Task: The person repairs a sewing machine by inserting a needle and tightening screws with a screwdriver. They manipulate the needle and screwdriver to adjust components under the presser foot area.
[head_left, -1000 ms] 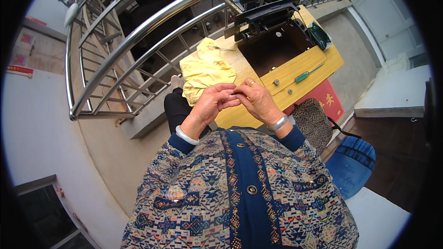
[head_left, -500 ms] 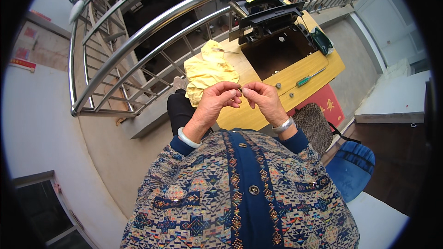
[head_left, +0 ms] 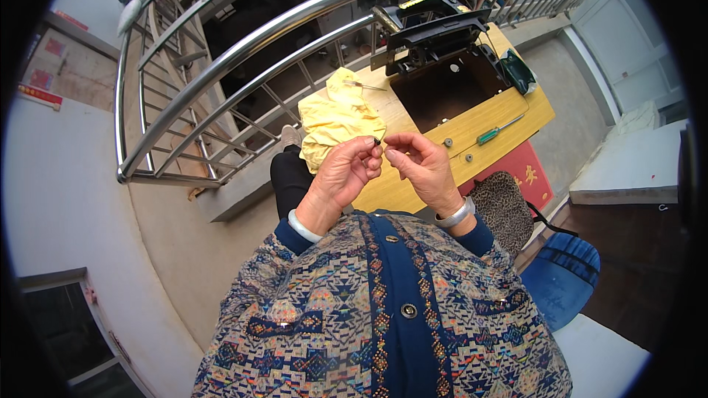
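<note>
We noted diffuse, daylight-like illumination, bright on the pale wall [head_left: 66, 199] and tabletop [head_left: 398, 190]. Highlights streaked the polished railing [head_left: 254, 42]; deep shadow filled the rectangular opening [head_left: 431, 97]. Fisheye curvature bowed the railing, and black vignetting closed the rim. We judged focus fair, but the dark speck [head_left: 377, 142] at the fingers [head_left: 360, 147] was too small to resolve.

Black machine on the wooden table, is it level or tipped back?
Tipped back: the machine leans away on its far edge, its underside showing, and the table opening lies uncovered.
</note>
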`<state>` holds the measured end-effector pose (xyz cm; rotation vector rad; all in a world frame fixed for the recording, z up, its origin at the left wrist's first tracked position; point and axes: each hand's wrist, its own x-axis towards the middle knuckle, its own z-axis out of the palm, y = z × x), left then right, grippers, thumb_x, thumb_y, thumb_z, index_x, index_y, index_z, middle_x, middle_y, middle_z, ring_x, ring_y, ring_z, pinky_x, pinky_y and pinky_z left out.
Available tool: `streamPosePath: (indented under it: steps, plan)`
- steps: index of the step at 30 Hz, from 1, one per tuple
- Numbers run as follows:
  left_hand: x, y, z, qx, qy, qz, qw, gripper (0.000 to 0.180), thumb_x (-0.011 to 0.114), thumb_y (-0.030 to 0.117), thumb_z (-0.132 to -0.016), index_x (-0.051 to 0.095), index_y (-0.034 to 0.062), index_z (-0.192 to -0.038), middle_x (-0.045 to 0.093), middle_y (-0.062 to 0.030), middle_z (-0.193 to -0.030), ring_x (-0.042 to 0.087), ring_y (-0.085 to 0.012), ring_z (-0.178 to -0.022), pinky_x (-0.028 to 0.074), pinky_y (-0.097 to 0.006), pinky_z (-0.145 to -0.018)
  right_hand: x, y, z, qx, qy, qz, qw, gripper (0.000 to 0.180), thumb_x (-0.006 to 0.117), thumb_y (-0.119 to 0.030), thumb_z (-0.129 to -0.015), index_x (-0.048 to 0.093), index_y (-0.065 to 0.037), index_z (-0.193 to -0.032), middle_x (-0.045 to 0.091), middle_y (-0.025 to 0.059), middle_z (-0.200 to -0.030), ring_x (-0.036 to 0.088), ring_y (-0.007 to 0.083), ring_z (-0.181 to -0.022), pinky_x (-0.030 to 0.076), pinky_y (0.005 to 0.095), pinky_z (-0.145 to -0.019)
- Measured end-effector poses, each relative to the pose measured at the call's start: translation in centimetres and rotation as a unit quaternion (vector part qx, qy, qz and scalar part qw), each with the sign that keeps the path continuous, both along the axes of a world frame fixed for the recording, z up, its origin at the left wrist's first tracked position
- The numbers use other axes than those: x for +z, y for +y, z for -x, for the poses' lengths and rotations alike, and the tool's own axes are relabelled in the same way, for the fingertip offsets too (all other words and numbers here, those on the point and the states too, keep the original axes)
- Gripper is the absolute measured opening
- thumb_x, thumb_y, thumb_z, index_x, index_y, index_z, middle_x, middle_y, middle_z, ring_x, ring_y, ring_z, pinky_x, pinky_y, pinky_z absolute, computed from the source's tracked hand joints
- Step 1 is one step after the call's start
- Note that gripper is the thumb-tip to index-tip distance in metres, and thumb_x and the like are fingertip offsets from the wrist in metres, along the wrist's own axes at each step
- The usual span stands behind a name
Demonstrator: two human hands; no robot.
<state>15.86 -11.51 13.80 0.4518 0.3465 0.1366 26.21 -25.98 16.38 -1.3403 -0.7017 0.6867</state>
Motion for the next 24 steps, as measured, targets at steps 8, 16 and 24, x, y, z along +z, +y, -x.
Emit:
streamPosePath:
  steps: [8,16,24]
  plan:
    - [-0.44,-0.52,0.13,-0.023,0.043,0.063,0.997,0.011,0.059,0.013,-0.095,0.061,0.0023,-0.094,0.061,-0.0039,-0.079,0.053,-0.0138,-0.066,0.043,-0.028,-0.058,0.12,0.63,0.26,-0.035,-0.229,0.032,0.972,0.011,0.067,0.0,-0.089,0.065,0.002,-0.1,0.065,0.0066,-0.092,0.068,0.0111,-0.078,0.052,0.0209,-0.063]
    - [-0.22,-0.64,0.36,-0.067,0.009,0.067,0.995,0.016,0.056,0.019,-0.098,0.06,0.0045,-0.093,0.058,-0.0026,-0.078,0.05,-0.0133,-0.065,0.041,-0.027,-0.059,-0.25,0.6,0.44,-0.02,-0.088,-0.022,0.996,0.008,0.064,0.002,-0.092,0.064,0.004,-0.099,0.064,0.0067,-0.093,0.069,0.0125,-0.078,0.055,0.0209,-0.066]
    - [-0.74,-0.47,0.46,-0.081,-0.026,0.078,0.993,0.015,0.054,0.019,-0.1,0.058,0.0054,-0.094,0.056,-0.0017,-0.079,0.047,-0.0115,-0.066,0.038,-0.025,-0.057,0.19,-0.1,0.43,-0.008,-0.079,-0.001,0.997,0.013,0.063,0.002,-0.092,0.065,0.006,-0.105,0.063,0.0068,-0.099,0.068,0.012,-0.087,0.056,0.021,-0.073]
